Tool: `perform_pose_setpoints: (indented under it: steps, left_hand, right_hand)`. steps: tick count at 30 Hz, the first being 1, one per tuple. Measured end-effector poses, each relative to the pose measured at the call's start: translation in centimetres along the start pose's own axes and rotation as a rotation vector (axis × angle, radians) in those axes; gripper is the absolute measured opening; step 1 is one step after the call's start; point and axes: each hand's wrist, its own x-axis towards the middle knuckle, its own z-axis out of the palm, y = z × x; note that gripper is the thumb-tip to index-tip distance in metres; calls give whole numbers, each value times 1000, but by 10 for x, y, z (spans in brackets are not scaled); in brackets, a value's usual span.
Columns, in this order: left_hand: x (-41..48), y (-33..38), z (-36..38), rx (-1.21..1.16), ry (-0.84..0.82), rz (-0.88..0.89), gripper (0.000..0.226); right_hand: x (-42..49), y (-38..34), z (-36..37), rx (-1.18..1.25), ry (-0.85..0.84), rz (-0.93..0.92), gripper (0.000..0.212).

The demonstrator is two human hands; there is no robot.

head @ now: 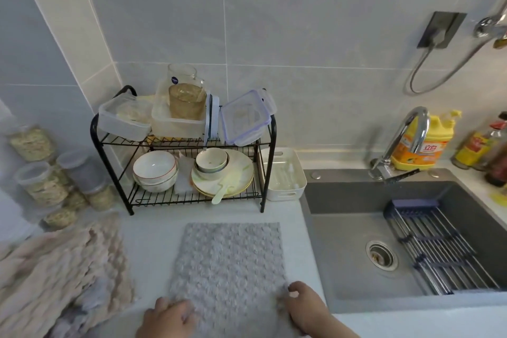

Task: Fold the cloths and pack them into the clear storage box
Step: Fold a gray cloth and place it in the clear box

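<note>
Grey cloth (227,263) was laid flat on counter (153,239) for folding | its 7 and 5 o'clock corners were gripped by left hand (167,318), right hand (304,307)

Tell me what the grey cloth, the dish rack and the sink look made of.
Grey cloth: soft plush fabric, probably microfibre, tufted fuzzy surface.
Dish rack: thin wire, likely metal, coated matt black.
Sink: dull grey, perhaps stone composite; no metallic shine.

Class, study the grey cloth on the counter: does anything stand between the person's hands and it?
Nothing visible does. The left hand and right hand are on the near corners of the grey cloth; the right pinches its edge.
</note>
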Motion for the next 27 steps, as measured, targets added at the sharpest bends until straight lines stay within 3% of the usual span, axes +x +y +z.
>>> perform_pose_setpoints:
  steps: [1, 3, 5, 7, 9, 13, 16, 20, 23, 27]
  left_hand:
    - [-2, 5, -5, 142, 79, 63, 42]
    - [10, 7, -10, 259, 245, 271, 48]
    - [28, 1, -10, 264, 42, 401, 68]
    - [44, -1, -11, 353, -172, 395, 95]
    - [51, -4, -12, 413, -171, 428, 106]
    - [86, -5, -35, 187, 113, 561, 66]
    - [141, -3, -60, 34, 169, 457, 33]
    - [193, 10, -62, 96, 79, 327, 39]
    - [204, 20, -61, 90, 83, 279, 22]
    - [203, 24, -67, -85, 178, 275, 7]
  right_hand:
    - [5, 2, -2, -163, 49, -38, 37]
    - [13, -1, -5, -350, 97, -201, 50]
    - [22, -5, -3, -523, 22, -410, 65]
    - [30, -10, 4, -704, -94, -507, 80]
    - [38, -16, 10, -796, -136, -520, 84]
    - [56, -35, 3, -686, 2, -551, 64]
    - [94, -62, -13, -506, 138, -440, 46]
    - [141, -97, -18, -405, 107, -282, 45]
    - [158, -107, -15, -485, 118, -193, 44]
    - [157, -108, -21, -393, 208, -249, 23]
